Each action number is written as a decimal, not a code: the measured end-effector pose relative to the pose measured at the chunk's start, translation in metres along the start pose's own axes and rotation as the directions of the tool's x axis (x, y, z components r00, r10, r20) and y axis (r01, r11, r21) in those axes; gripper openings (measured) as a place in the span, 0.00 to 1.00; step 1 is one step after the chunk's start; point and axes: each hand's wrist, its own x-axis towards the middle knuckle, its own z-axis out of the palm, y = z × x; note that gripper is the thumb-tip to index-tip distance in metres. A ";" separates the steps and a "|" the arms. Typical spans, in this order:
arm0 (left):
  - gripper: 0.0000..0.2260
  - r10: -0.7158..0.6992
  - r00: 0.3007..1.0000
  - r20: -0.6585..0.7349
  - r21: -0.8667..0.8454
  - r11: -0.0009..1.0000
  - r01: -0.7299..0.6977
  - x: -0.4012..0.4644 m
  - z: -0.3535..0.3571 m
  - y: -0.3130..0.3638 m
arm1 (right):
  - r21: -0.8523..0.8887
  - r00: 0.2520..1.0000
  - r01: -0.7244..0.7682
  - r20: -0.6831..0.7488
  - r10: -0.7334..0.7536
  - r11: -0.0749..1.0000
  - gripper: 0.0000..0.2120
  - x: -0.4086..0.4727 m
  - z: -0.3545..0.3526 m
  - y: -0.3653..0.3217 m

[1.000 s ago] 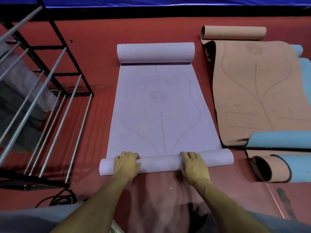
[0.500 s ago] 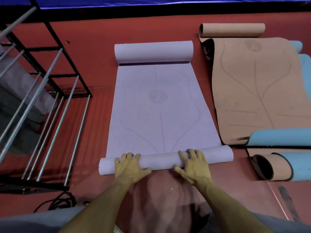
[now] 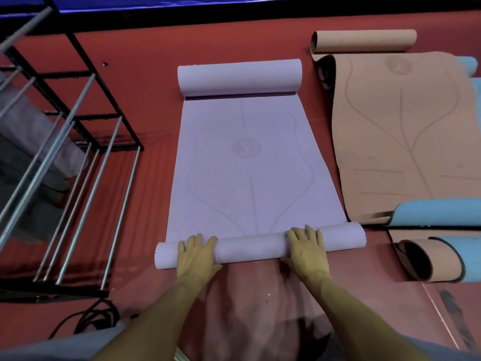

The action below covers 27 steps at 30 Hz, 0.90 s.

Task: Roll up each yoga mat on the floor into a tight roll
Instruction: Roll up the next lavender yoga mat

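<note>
A pale purple yoga mat (image 3: 247,168) lies flat on the red floor in front of me, curled into a roll at its far end (image 3: 239,78). Its near end is wound into a thin roll (image 3: 251,247) that runs left to right. My left hand (image 3: 195,255) presses on the left part of this near roll with straight, spread fingers. My right hand (image 3: 308,250) presses on the right part the same way. A tan mat (image 3: 406,136) lies spread out to the right, partly curled at both ends, over a blue mat (image 3: 440,212).
A black metal rack (image 3: 67,162) with steel bars stands on the left, and a dark cable (image 3: 96,317) lies below it. A tan roll (image 3: 364,40) rests at the back right. A tan and blue roll end (image 3: 429,259) sits at the near right.
Both hands have gone from curled over the near roll to flat with straight fingers on top of it. The roll has moved slightly away from me along the mat.
</note>
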 end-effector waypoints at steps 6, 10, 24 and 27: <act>0.29 0.042 0.999 0.025 0.040 0.998 -0.043 0.007 -0.002 -0.003 | -0.069 0.998 0.017 -0.059 -0.021 0.997 0.22 0.008 0.005 0.006; 0.22 0.061 0.990 0.127 0.089 0.993 -0.072 0.016 -0.023 -0.005 | -0.150 0.999 0.028 -0.039 -0.034 0.988 0.17 0.013 -0.005 0.007; 0.22 -0.017 0.956 0.292 -0.084 0.995 0.044 -0.004 -0.036 -0.004 | -0.101 0.995 0.036 0.096 -0.026 0.994 0.17 -0.009 -0.022 -0.001; 0.22 -0.063 0.992 0.106 -0.075 0.995 0.071 -0.006 -0.033 0.001 | -0.032 0.999 -0.005 0.047 0.007 0.999 0.19 0.002 -0.023 0.002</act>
